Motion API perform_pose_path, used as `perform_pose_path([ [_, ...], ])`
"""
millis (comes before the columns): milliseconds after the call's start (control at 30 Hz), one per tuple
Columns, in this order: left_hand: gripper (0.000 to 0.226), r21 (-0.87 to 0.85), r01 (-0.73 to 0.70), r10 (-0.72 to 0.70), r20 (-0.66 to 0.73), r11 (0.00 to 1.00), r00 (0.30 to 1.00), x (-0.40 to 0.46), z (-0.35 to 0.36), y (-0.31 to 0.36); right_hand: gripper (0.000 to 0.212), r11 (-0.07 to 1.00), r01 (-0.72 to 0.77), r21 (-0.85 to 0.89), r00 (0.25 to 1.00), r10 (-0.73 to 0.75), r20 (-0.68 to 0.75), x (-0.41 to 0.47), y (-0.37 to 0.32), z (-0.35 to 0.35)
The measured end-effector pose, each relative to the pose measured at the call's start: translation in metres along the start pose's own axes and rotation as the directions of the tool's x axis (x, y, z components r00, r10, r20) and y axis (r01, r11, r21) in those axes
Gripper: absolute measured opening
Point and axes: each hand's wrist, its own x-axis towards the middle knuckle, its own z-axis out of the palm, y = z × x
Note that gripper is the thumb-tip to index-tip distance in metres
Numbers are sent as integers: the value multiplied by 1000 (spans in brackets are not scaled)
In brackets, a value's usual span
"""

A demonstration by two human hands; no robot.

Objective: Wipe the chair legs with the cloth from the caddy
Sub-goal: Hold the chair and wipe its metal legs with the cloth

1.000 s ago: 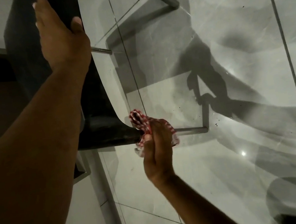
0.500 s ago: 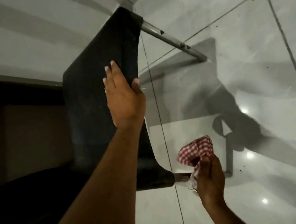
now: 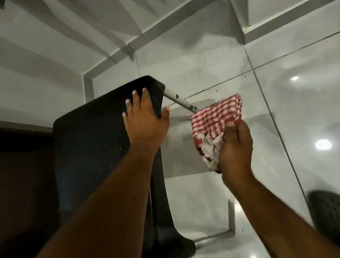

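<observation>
A black chair (image 3: 93, 153) lies tipped on the glossy floor, its seat facing up toward me. My left hand (image 3: 145, 119) presses flat on the seat's far edge, thumb hooked over the rim. A silver metal chair leg (image 3: 179, 100) juts out from the seat's far corner. My right hand (image 3: 234, 148) grips a bunched red-and-white checked cloth (image 3: 216, 119), whose upper end covers the outer part of that leg. Another leg (image 3: 216, 235) runs along the floor near the seat's lower corner.
Pale glossy floor tiles (image 3: 315, 107) spread to the right with bright light reflections. A grey perforated clog (image 3: 338, 216) is at the lower right. A white wall with a grey skirting (image 3: 170, 20) runs behind the chair. Dark brown furniture (image 3: 6, 175) fills the left.
My right hand lifted the cloth from the lower leg up to the far leg. My left hand slid toward the seat's far corner, and my view tilted up.
</observation>
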Motion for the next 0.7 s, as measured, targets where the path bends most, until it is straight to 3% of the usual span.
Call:
perform_pose_path([
  [100, 77, 94, -100, 93, 73, 991, 993, 66, 0, 8, 39, 997, 59, 49, 997, -57, -47, 50, -5, 22],
  [200, 70, 90, -125, 123, 23, 988, 992, 85, 9, 0, 41, 994, 94, 53, 995, -95, 17, 92, 3, 64],
  [267, 67, 41, -126, 126, 6, 991, 992, 85, 12, -4, 31, 998, 62, 28, 993, -65, 97, 107, 23, 102],
  [367, 71, -2, -48, 48, -2, 999, 999, 87, 12, -5, 42, 997, -75, -19, 946, 78, 315, 99, 52, 142],
  [433, 73, -17, 4, -4, -10, 1000, 1000, 89, 13, -8, 50, 996, -87, -5, 922, 82, 378, 92, 66, 148],
  [600, 73, -31, 15, -15, -4, 999, 1000, 88, 13, -6, 44, 934, 351, -61, 865, -299, 402, 121, 68, 155],
  [700, 72, -30, 23, -23, 21, 999, 1000, 88, 12, -3, 57, 846, 520, -119, 817, -452, 357, 134, 73, 170],
])
